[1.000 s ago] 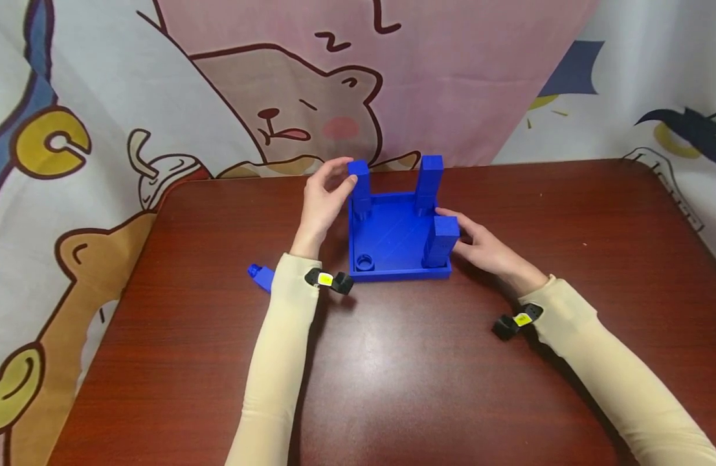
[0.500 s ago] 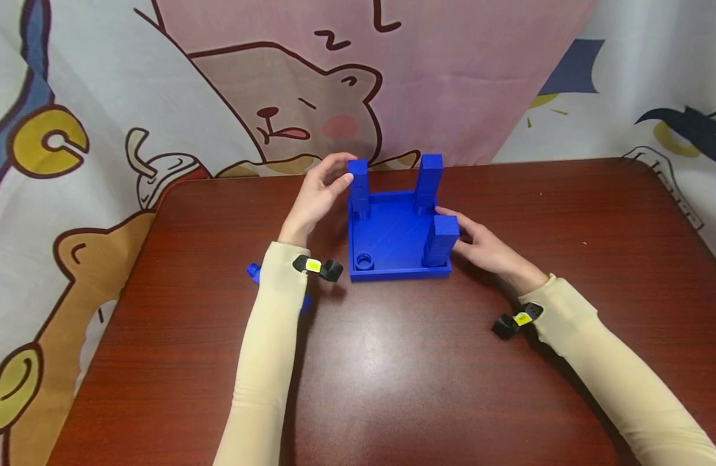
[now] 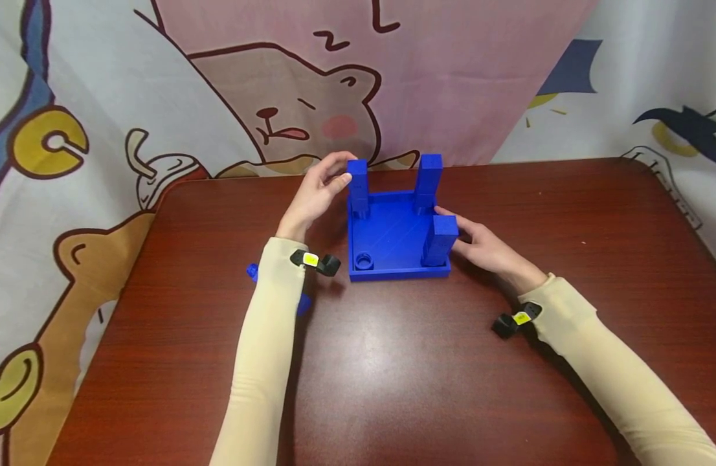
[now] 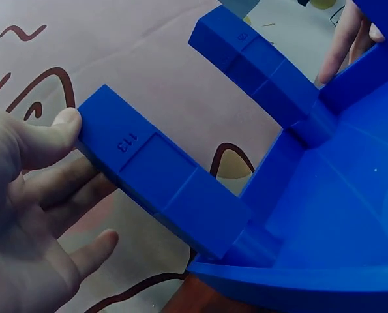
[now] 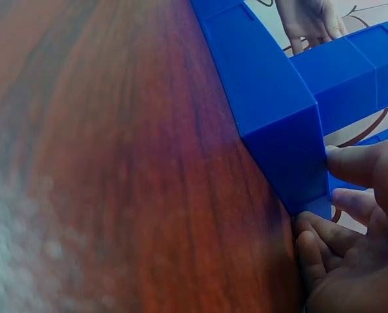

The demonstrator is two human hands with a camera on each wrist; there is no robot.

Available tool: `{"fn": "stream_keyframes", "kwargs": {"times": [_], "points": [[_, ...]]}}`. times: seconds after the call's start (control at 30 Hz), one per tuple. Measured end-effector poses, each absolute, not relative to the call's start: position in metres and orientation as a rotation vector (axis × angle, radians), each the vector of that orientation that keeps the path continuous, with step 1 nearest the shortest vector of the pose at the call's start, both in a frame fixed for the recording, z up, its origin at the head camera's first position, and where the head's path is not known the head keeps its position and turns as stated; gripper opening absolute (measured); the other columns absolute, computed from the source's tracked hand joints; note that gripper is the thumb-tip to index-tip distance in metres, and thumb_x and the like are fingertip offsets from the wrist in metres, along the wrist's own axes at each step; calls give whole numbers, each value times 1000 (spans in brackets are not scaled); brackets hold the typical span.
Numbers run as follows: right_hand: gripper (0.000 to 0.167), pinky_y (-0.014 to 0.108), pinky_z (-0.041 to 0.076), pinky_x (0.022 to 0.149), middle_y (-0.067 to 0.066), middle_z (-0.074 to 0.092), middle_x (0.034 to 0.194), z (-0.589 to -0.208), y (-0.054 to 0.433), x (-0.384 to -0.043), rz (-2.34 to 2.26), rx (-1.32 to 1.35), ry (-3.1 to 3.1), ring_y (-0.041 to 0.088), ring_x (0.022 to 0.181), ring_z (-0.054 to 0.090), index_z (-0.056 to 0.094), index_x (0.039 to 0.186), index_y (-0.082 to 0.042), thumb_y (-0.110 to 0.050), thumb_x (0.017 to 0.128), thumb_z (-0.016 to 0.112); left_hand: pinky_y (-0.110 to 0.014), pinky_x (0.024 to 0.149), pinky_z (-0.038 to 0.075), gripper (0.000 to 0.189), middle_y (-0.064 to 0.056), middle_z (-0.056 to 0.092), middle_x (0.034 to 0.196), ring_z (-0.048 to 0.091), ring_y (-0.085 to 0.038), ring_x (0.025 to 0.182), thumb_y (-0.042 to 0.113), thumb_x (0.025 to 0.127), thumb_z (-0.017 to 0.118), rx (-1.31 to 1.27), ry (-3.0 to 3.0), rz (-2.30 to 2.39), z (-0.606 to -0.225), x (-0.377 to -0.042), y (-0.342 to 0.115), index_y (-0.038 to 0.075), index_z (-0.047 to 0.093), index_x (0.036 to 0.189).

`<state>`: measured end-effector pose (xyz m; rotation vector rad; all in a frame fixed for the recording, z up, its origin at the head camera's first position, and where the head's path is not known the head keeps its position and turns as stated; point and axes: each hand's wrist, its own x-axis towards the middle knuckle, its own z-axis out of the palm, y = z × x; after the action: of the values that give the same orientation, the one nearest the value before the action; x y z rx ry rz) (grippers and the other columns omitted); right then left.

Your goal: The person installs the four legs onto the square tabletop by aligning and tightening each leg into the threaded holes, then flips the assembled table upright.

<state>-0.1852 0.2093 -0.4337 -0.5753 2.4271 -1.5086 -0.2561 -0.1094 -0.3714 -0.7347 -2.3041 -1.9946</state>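
A blue tray [image 3: 387, 275] with low walls sits on the table. Three square posts stand upright at its corners; a round socket [image 3: 364, 261] is at the front left corner. My left hand [image 3: 314, 197] pinches the upper end of the back left post [image 4: 148, 163], which is embossed 113. Its thumb lies on one face, with other fingers behind. My right hand [image 3: 486, 247] holds the tray's right wall beside the front right post [image 3: 441, 241], fingers bent against the outer side. The back right post [image 3: 430, 181] is untouched. A loose blue piece [image 3: 303, 304] lies partly hidden beneath my left sleeve.
The brown wooden table [image 3: 404, 388] reaches back to a printed cloth [image 3: 451, 84] with cartoon animals. A black wrist camera [image 3: 329, 264] sticks out from the left sleeve, and another camera [image 3: 505, 325] from the right.
My left wrist and forearm have swung left and slightly back, while the fingers stay at the post's top. More of the loose piece's right end shows now. My right hand has not moved.
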Motion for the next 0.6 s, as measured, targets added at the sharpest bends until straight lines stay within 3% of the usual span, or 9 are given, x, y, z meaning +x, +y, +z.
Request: {"fn": "stream_keyframes", "kwargs": {"times": [0.6], "points": [[61,55,23,109,22,36,149,-431,208,-184,-1474,-553,2442,37,138,30,31,152,-9,-10,97,58,-30,96,42,33,-18,60,123,57,-22,111,0,96,56,-718,-2394,-1910,-366,-252,-114,-2,54,129]]}}
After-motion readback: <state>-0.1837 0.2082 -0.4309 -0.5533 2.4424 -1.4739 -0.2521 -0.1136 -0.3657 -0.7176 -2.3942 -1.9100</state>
